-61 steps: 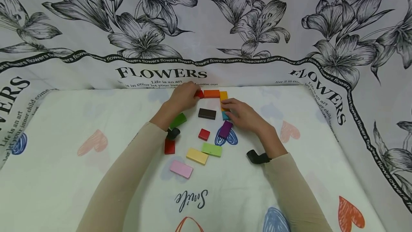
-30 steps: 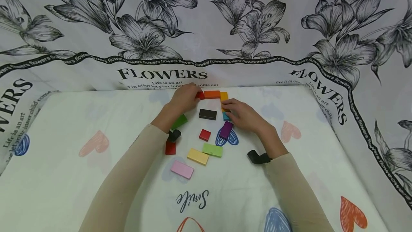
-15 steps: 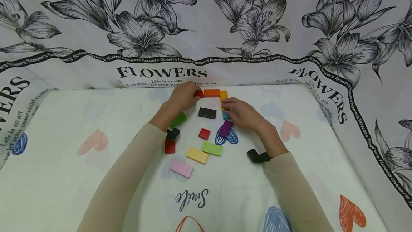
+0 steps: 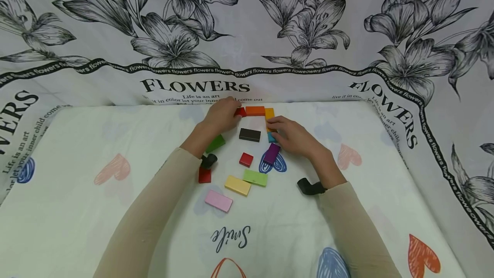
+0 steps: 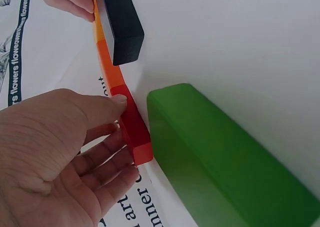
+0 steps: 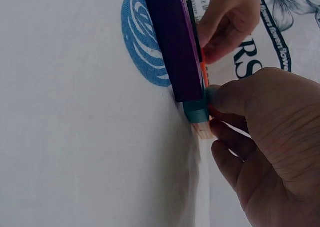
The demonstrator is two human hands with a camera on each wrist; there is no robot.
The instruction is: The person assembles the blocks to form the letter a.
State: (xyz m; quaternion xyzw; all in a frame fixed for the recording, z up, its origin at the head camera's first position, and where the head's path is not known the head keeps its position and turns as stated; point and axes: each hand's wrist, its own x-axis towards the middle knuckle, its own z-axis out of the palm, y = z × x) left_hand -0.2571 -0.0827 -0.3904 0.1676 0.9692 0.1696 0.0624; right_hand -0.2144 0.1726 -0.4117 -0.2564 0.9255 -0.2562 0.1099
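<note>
In the head view my left hand (image 4: 221, 116) is at the far edge of the white bed-like surface. Its thumb and fingers pinch a red block (image 5: 134, 122), which lies end to end with an orange block (image 4: 255, 111). A yellow-orange block (image 4: 269, 112) stands at a right angle to the orange one, with a blue block (image 4: 272, 137) following it. My right hand (image 4: 295, 135) has its thumb at the blue block and its fingertips over the yellow-orange one. In the right wrist view the purple block (image 6: 175, 47) partly covers the blue one.
Near the row lie a black block (image 4: 249, 135), a dark green block (image 4: 215, 143), a purple block (image 4: 272, 153) and a small red block (image 4: 246, 159). Closer in are a lime green block (image 4: 255, 178), a pale yellow block (image 4: 237, 185), a pink block (image 4: 218, 200) and another red block (image 4: 205, 175).
Both hands keep their places on the row of blocks, and no block has visibly moved. Only the head view shifts slightly.
</note>
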